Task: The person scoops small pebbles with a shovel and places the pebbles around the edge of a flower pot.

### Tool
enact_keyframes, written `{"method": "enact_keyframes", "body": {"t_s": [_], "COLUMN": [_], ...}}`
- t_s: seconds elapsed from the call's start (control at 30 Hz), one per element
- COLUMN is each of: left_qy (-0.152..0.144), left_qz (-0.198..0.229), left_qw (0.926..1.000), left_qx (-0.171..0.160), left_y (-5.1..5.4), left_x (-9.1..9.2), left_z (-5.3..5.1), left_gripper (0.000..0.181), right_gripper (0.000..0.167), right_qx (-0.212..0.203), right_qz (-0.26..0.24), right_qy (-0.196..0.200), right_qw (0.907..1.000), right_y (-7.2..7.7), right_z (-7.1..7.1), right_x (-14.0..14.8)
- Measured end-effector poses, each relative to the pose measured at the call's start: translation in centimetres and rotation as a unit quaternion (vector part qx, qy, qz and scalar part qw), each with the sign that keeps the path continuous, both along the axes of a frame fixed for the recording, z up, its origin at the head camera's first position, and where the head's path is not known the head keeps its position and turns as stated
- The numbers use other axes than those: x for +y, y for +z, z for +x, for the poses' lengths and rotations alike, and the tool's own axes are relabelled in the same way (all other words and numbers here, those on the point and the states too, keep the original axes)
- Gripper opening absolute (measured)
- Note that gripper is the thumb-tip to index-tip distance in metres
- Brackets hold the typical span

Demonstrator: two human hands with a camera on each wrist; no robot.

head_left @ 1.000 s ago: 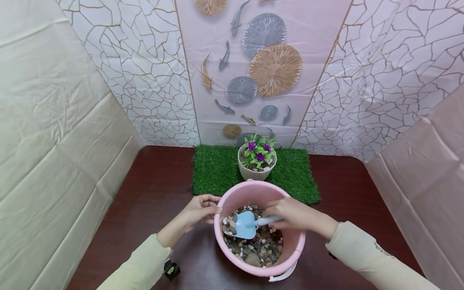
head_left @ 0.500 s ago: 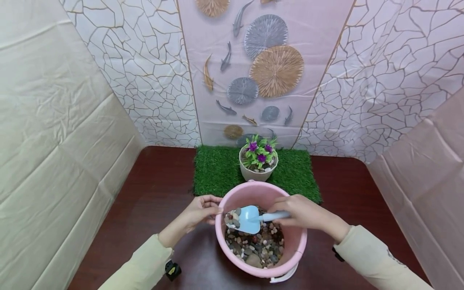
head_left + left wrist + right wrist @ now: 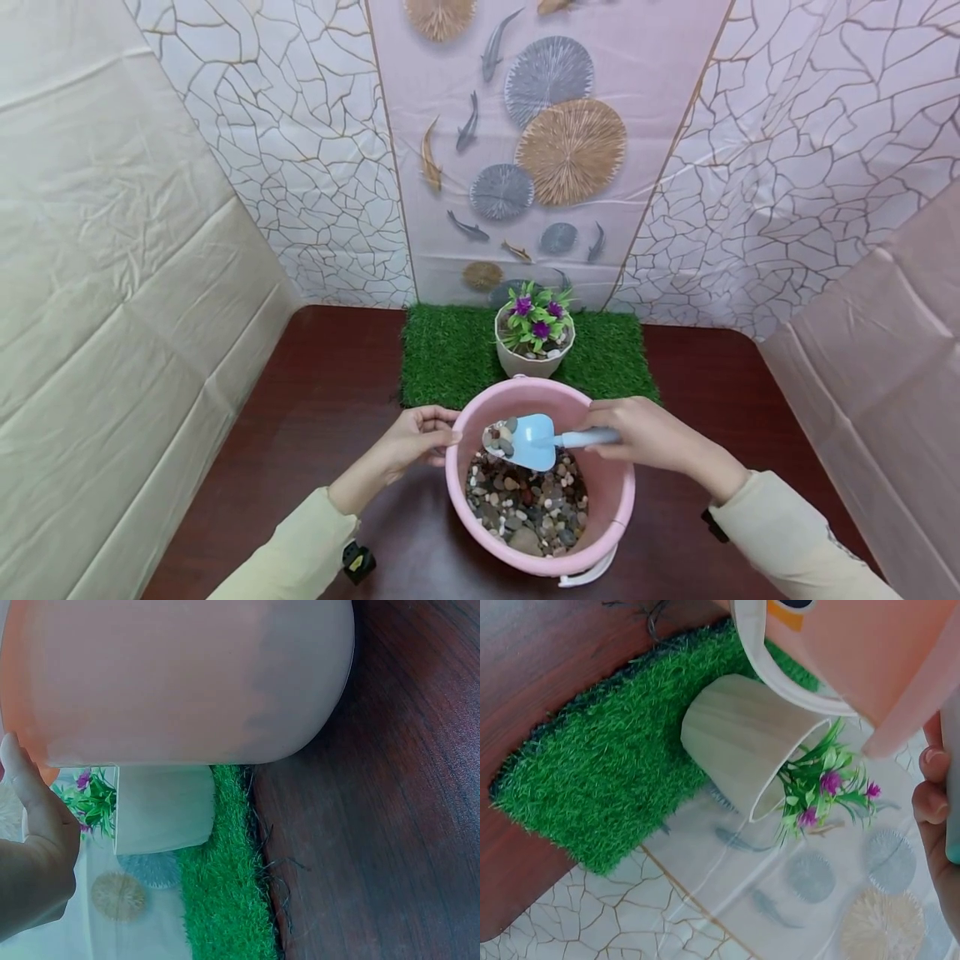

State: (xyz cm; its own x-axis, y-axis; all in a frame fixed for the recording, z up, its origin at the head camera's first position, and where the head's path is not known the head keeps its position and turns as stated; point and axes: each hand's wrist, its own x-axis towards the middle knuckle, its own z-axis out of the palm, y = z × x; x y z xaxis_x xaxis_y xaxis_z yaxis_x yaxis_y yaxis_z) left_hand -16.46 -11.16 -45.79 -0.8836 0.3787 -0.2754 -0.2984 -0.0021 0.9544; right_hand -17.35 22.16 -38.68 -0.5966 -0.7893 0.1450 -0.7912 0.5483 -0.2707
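A pink bucket (image 3: pixel 624 508) holds many mixed pebbles (image 3: pixel 525 508). My left hand (image 3: pixel 411 437) grips the bucket's left rim, thumb on top; in the left wrist view that hand (image 3: pixel 41 847) is at the bucket's (image 3: pixel 165 682) rim. Inside the bucket's mouth, above the pebbles, a light blue scoop (image 3: pixel 534 442) carries a few stones (image 3: pixel 499 438) at its left end. My right hand (image 3: pixel 645 433) holds the scoop's handle. In the right wrist view the fingers of my right hand (image 3: pixel 934 802) curl round the handle (image 3: pixel 952 780).
Behind the bucket, a white pot (image 3: pixel 525 364) with purple flowers stands on a green grass mat (image 3: pixel 442 354). The bucket's white handle (image 3: pixel 591 572) hangs at the front right. Patterned cloth (image 3: pixel 315 150) covers the back, with plain cloth (image 3: pixel 172 333) at the sides of the brown table (image 3: pixel 315 375).
My right hand has moved right and upward with the scoop, lifting its stones away from the left side of the bucket. My left hand stays on the rim.
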Motion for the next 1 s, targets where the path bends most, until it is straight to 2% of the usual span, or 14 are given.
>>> {"method": "enact_keyframes", "body": {"t_s": [0.17, 0.6, 0.83, 1.0], "left_qy": [0.0, -0.003, -0.004, -0.004], "left_qz": [0.003, -0.001, 0.002, 0.001], "left_qw": [1.0, 1.0, 1.0, 1.0], "left_qx": [-0.001, 0.002, 0.002, 0.0], "left_y": [-0.1, 0.0, 0.2, 0.2], "left_x": [0.0, -0.2, -0.1, 0.0], "left_z": [0.1, 0.1, 0.1, 0.1], "left_gripper": [0.043, 0.045, 0.045, 0.044], "right_gripper": [0.022, 0.019, 0.02, 0.021], "right_qx": [0.0, 0.038, 0.078, 0.082], "right_qz": [-0.005, -0.012, -0.031, -0.027], "right_qy": [-0.025, -0.067, -0.078, -0.106], "right_qw": [0.9997, 0.9969, 0.9934, 0.9906], "right_y": [0.3, 1.2, 1.9, 2.2], "right_z": [-0.2, -0.9, -1.5, -2.0], "right_x": [1.0, 3.4, 5.0, 6.3]}}
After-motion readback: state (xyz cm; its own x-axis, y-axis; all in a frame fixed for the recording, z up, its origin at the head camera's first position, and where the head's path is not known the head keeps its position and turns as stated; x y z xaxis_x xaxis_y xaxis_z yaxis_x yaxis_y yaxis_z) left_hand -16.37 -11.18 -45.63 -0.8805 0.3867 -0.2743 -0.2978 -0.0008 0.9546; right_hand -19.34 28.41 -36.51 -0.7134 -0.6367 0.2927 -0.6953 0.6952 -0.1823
